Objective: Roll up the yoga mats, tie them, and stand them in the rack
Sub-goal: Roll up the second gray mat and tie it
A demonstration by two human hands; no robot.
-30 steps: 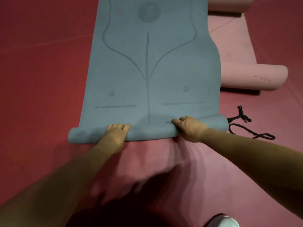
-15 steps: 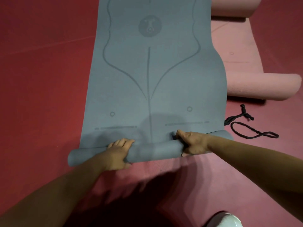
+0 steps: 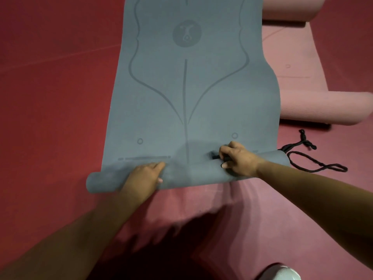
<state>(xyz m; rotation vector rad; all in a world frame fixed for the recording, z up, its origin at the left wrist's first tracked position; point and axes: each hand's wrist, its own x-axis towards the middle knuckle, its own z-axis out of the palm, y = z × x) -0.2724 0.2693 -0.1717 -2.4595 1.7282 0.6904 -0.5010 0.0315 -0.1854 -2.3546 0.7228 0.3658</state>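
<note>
A blue-grey yoga mat (image 3: 191,93) with printed guide lines lies flat on the red floor, stretching away from me. Its near end is rolled into a thin tube (image 3: 187,174). My left hand (image 3: 144,175) lies over the left part of the roll, fingers laid forward across it. My right hand (image 3: 237,158) grips the right part of the roll, fingers curled over the top. A black tie cord (image 3: 314,159) lies on the floor just right of the roll's end.
A pink yoga mat (image 3: 323,110), rolled at its near end, lies to the right of the blue one, with another pink roll (image 3: 292,9) at the top right. A flat pink mat (image 3: 191,203) lies under my arms. A white shoe tip (image 3: 282,273) shows bottom right.
The roll has turned forward over more of the mat and grown thicker. Both hands have shifted forward on top of it.
</note>
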